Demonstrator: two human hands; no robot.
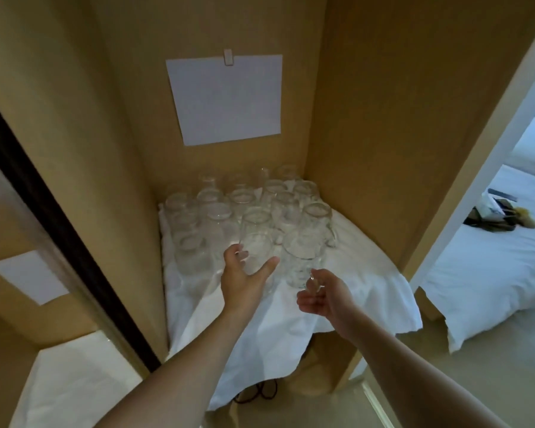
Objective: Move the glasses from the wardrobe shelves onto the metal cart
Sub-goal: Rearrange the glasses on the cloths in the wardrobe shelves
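We see the glasses (247,208) crowded on the shelf's white cloth (362,273), our left hand (244,274) spread wide around one front glass (257,242), our right hand (325,296) loosely open beside another.

— We've got tan wood panels (368,112) filling the top and centre of the frame, a white sheet of paper (226,97) clipped to the back one.

— And at right we see through a doorway: a bed (488,273) with white linen, dark clutter (494,214) on it. Pale floor (476,381) at lower right, dark door edge (44,211) slanting down the left.
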